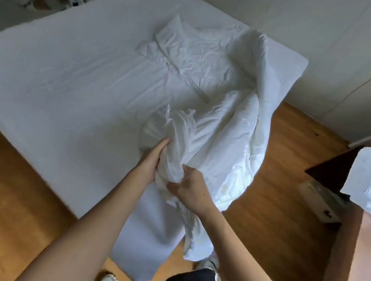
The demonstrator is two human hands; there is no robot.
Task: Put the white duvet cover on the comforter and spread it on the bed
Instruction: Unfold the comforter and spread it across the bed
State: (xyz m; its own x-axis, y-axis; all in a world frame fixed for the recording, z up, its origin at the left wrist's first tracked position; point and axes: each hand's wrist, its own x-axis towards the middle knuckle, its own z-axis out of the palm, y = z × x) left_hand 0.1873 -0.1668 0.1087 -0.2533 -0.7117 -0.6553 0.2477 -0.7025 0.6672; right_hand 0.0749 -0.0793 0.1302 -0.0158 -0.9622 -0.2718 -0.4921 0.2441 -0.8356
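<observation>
Both my hands are bunched into the same knot of white cloth at the near corner of the bed [68, 79]. My left hand [152, 159] is curled round a gathered fold from the left side, and my right hand [190, 187] pinches the cloth just beside it, fingers dug in; the two nearly touch.

From that knot the comforter [234, 128] runs away from me and to the right, its long axis slanting up toward the far right corner, where it rears in a hump. Part of it hangs off the right edge over the floor [278, 202]. The cover [192, 54] lies wrinkled and flatter to its left on the mattress; near my hands I cannot tell which layer is which, nor how much filling is inside yet.

A loose tail of cloth drops from my grip toward my shoes. I judge the next pull must go along that slant, and my right hand is nearer the hanging side.
</observation>
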